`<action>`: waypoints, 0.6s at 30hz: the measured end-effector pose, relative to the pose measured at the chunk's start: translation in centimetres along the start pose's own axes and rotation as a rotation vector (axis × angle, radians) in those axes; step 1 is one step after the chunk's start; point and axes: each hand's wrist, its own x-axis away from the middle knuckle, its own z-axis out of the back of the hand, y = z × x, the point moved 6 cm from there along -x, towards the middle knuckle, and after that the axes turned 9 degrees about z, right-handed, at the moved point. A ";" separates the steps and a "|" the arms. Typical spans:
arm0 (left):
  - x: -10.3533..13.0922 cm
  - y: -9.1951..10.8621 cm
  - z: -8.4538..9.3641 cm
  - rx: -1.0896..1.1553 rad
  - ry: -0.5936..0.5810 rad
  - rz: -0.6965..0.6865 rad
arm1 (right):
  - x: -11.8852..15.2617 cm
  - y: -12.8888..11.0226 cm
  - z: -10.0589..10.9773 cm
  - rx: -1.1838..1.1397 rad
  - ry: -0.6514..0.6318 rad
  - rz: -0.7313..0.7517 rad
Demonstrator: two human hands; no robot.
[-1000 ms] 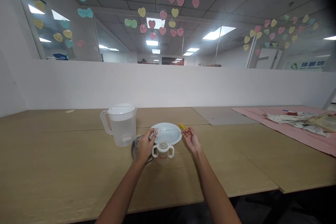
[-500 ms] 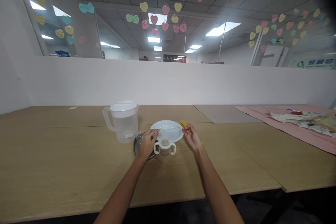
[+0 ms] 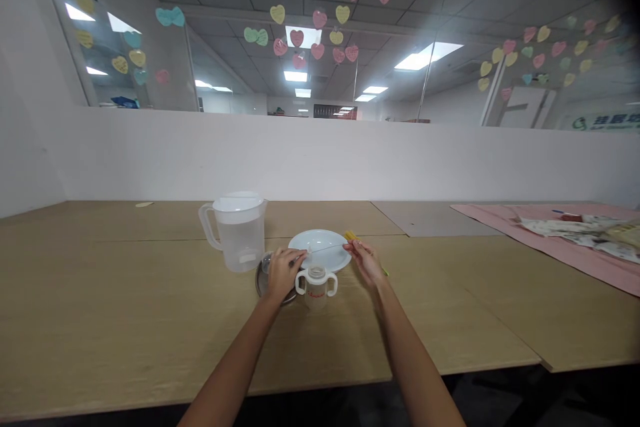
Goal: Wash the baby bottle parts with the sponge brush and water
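Observation:
My left hand (image 3: 284, 271) is closed in a pinch over the left side of a white oval dish (image 3: 320, 238). A small whitish piece (image 3: 309, 251) shows at its fingertips, too small to name. From there a thin rod (image 3: 327, 248) runs across the dish to my right hand (image 3: 366, 261), whose fingers are closed on it. Behind the right fingertips is a yellow object (image 3: 351, 235); I cannot tell whether it is held. Below both hands stands an open, clear baby bottle (image 3: 316, 290) with two white handles.
A lidded clear pitcher (image 3: 241, 233) stands left of the dish. Partly under my left hand is a round metal tray (image 3: 261, 283) with a clear cap-like piece (image 3: 267, 263). A pink cloth (image 3: 480, 220) with items on it lies at the right.
My right hand has turned slightly and its fingers have drawn closer around the rod. The left hand stays near the dish's left side. The whole view has shifted a little.

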 end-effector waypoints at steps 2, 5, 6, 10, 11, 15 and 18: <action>-0.1 0.1 0.0 0.021 0.008 -0.001 | 0.1 -0.1 -0.3 0.023 -0.011 0.010; -0.3 0.1 0.0 0.055 0.030 0.012 | 0.1 -0.3 -0.9 0.051 -0.046 0.036; -0.4 0.0 0.0 0.064 0.032 0.021 | 0.2 -0.3 -1.0 0.059 -0.052 0.044; -0.5 0.0 -0.1 0.098 0.040 0.043 | 0.4 -0.5 -1.5 0.062 -0.070 0.037; -0.6 0.0 -0.1 0.104 0.045 0.043 | 0.4 -0.5 -1.6 0.058 -0.075 0.030; -0.5 0.2 0.0 0.115 0.054 0.024 | 0.6 -0.7 -1.9 0.068 -0.082 0.033; -0.5 0.5 0.0 0.131 0.065 0.019 | 0.7 -0.8 -2.1 0.094 -0.100 0.043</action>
